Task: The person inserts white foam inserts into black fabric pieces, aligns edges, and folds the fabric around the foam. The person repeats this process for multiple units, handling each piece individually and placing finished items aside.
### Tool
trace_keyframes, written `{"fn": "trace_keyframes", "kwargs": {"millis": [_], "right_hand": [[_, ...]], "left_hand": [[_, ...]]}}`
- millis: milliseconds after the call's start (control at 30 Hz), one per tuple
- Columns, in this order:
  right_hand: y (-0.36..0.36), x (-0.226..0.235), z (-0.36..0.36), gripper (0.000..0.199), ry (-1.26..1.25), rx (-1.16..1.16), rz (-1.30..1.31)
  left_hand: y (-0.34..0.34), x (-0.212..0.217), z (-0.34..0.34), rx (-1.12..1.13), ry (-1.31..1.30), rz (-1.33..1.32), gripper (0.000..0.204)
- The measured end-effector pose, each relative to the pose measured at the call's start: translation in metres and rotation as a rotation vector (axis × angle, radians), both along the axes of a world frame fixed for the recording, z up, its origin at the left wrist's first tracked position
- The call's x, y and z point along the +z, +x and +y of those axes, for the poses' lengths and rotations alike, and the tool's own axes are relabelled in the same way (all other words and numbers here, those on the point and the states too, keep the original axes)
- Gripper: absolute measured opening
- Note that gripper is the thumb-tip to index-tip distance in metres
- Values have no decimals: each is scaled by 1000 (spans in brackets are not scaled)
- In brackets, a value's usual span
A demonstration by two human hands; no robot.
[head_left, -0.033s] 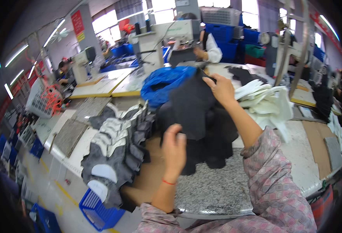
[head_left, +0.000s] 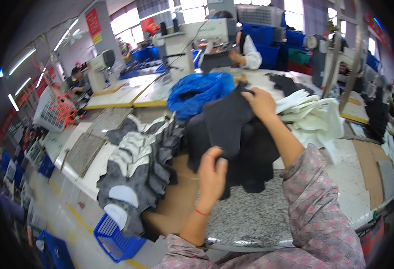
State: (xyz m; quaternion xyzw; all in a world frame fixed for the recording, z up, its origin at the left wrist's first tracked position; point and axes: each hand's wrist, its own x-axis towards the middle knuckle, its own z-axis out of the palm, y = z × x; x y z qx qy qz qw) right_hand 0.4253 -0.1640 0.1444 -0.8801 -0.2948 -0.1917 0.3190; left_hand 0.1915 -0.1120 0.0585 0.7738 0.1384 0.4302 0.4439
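"Now, holds what with the right hand (head_left: 262,104)?"

"Holds a black cut piece (head_left: 227,123) by its upper end; pinches it between closed thumb and fingers."

"Find that piece where?"

"Find it raised over a black pile (head_left: 259,157), in from the near edge of the worktop (head_left: 349,179), roughly midway between left and right edges."

"Record what for the left hand (head_left: 212,177)?"

"Record fingers loosely curled, thumb slightly apart, with nothing seen in grasp. Place it just beside the lower edge of the black piece; cannot tell whether touching. Note also a red cord (head_left: 201,212) round the wrist."

"List what toward the left edge?"

"See overlapping grey pieces with white parts (head_left: 138,157) in a row, next to brown cardboard (head_left: 174,188). Farther along the same edge, see a flat grey board (head_left: 84,154). Below that edge, note a blue basket (head_left: 116,242)."

"And toward the other edges?"

"Far side: see a crumpled blue bag (head_left: 201,92), just behind the black pile. Right side: see heaped white pieces (head_left: 313,119) beside the right forearm. Near edge: see a speckled grey slab (head_left: 246,222) in front of the pile."
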Motion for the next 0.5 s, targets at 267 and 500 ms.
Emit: {"fn": "trace_keyframes", "kwargs": {"millis": [267,500], "right_hand": [[33,-27,-3,46,58,22,-376],[-124,-36,29,30,167,738,-381]], "left_hand": [[-172,-39,1,137,375,270,25],[-310,-31,152,723,153,380,24]]}}
